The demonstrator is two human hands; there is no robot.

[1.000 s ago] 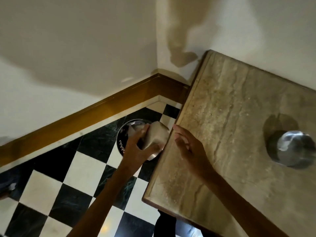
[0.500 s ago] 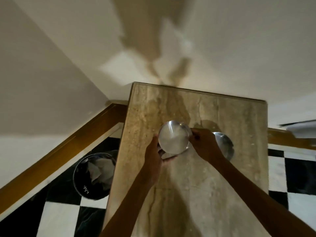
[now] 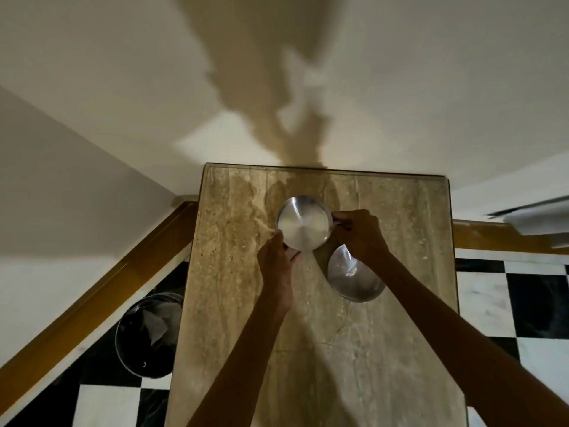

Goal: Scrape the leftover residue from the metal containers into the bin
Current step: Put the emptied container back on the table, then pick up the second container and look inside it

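A round metal container (image 3: 303, 222) sits upside down near the far middle of the marble table (image 3: 234, 303), its flat base facing up. My left hand (image 3: 275, 261) grips its near-left rim. My right hand (image 3: 360, 234) pinches its right rim. A second metal container (image 3: 351, 278) lies just to the right and nearer, partly hidden under my right wrist, with pale residue inside. The round bin (image 3: 147, 334) stands on the floor left of the table, holding crumpled paper.
The table stands against a cream wall. A yellow-brown skirting board (image 3: 92, 297) runs along the left wall. Black and white checkered floor tiles (image 3: 505, 306) lie on both sides of the table. A white object (image 3: 535, 220) juts in at the right edge.
One second ago my left hand held a container over the bin. Both hands have since brought it to the table's far middle, base up, and the view has swung to face the table.
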